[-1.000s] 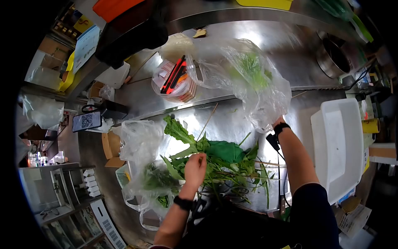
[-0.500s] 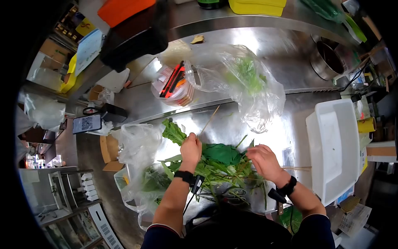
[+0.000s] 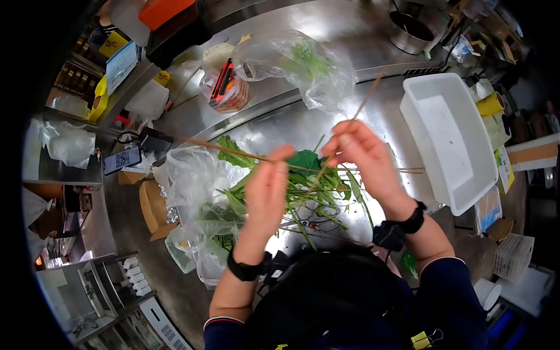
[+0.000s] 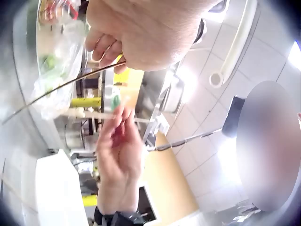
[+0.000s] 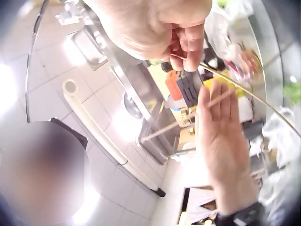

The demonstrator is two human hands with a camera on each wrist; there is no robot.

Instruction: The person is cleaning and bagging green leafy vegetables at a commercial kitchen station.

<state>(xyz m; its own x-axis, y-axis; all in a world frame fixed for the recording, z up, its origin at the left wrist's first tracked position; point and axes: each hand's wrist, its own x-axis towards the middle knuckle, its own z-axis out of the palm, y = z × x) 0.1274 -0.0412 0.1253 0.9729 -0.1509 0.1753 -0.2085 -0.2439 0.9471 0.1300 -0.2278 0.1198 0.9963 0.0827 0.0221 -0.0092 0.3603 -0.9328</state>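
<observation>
Above the leafy greens (image 3: 315,181), my left hand (image 3: 267,192) pinches a thin brown stalk (image 3: 221,147) that points left. My right hand (image 3: 367,160) holds a second thin stalk (image 3: 368,96), slanting up and away, between thumb and fingers. In the left wrist view the left hand (image 4: 146,33) has its fingers curled round a stalk (image 4: 66,84). The right wrist view gives the right hand (image 5: 160,28) on its stalk (image 5: 254,95), the left hand (image 5: 228,150) beyond. A dark green bundle (image 3: 304,162) lies among the greens.
Scissors (image 3: 326,220) lie near the body. A white tub (image 3: 448,143) stands right, plastic bags with greens sit at the left (image 3: 195,175) and back (image 3: 318,70), and a container with red-handled tools (image 3: 227,93) is behind. A pot (image 3: 410,35) stands back right.
Both hands have risen above the greens, each now with a thin stalk. The right hand came back from the rear bag to the greens earlier. The head view has shifted.
</observation>
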